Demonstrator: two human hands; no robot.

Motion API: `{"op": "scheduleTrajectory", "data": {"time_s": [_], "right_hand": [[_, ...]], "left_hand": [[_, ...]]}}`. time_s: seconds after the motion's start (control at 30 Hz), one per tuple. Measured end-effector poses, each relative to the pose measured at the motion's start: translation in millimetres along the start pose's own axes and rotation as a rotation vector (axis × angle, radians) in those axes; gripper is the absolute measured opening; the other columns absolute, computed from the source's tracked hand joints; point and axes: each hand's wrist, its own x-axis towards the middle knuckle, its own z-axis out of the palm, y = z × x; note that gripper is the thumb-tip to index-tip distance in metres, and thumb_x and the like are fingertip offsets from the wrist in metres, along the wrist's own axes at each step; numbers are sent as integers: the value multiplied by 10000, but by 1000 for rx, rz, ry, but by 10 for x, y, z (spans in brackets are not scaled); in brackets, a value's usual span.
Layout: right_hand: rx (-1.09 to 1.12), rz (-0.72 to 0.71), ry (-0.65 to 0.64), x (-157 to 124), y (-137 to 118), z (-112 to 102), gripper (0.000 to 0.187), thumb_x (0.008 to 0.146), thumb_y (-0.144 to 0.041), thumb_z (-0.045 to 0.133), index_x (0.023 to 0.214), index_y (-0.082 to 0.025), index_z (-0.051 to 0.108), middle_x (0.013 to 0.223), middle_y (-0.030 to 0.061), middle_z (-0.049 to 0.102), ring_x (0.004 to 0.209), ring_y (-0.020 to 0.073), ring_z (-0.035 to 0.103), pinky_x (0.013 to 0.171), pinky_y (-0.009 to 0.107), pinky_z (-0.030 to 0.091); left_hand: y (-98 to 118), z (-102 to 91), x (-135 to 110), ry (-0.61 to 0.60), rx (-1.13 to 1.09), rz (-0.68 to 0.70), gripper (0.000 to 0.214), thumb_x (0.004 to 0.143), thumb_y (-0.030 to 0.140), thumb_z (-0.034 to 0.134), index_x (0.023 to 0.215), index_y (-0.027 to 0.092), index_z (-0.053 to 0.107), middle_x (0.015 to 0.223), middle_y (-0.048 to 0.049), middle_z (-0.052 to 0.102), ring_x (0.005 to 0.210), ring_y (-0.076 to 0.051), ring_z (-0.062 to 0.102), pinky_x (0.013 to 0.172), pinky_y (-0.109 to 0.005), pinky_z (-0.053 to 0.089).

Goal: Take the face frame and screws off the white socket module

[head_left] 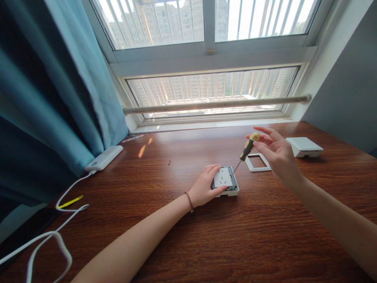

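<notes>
A white wall socket (223, 178) with a grey frame lies face up in a white mounting box on the wooden table. My left hand (206, 184) grips it from the left, fingers over the far edge and thumb along the near edge. My right hand (273, 151) pinches the yellow end of a screwdriver (246, 149) between thumb and fingers. The screwdriver tilts, its handle up to the right, and its tip meets the right side of the socket's grey frame. Whether a screw sits under the tip is too small to tell.
A white cover frame (258, 169) lies behind the socket to the right, near a closed white box (304, 146). A small screw (169, 162) lies further left. At the left are a white power strip (104, 158), its cable (63, 251), a yellow tie (71, 201) and a blue curtain (88, 78).
</notes>
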Motion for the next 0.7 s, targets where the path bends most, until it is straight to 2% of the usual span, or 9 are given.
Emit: {"op": "scheduleTrajectory", "data": {"time_s": [0.13,0.23,0.37,0.5,0.63,0.7], "right_hand": [[99,43,-55,-31,-46,7,302,825,-244,522,1125,-228,491,1053,60,645,908,182,606,819,371,472],[59,43,-55,-29,-41,23,242,821,-285,551,1047,-206,513,1070,71,640,966,192,588,856,381,451],[24,55,-89,-22,9,57,261,772,-324,623,968,-182,526,1012,85,649,992,213,583,845,389,462],[74,129,-129,-28,26,86,276,765,-361,628,925,-171,508,895,73,649,801,198,641,727,368,512],[223,134,-4,-5,-21,50,231,774,-333,621,906,-195,492,740,-2,606,627,136,624,607,292,517],[281,187,43,3,-26,5,190,751,-291,643,835,-192,504,584,-48,518,478,85,532,455,216,449]], "left_hand": [[1,-1,0,2,-1,-1,571,779,423,569,1265,177,395,1294,-133,427,1232,-256,359,1066,-444,287],[2,-4,0,3,0,2,578,778,430,570,1262,168,395,1291,-132,429,1228,-248,362,1067,-426,291],[5,-7,-1,-4,10,4,584,780,434,567,1261,151,394,1289,-134,428,1223,-236,366,1068,-401,295],[6,-4,1,3,3,1,576,776,426,574,1257,163,399,1287,-131,433,1223,-244,367,1063,-419,295],[1,3,2,5,-8,-2,574,773,424,576,1262,180,399,1286,-135,438,1223,-259,369,1055,-450,293],[-2,5,1,7,-4,3,578,772,428,575,1260,171,402,1285,-139,436,1223,-257,368,1057,-445,294]]}}
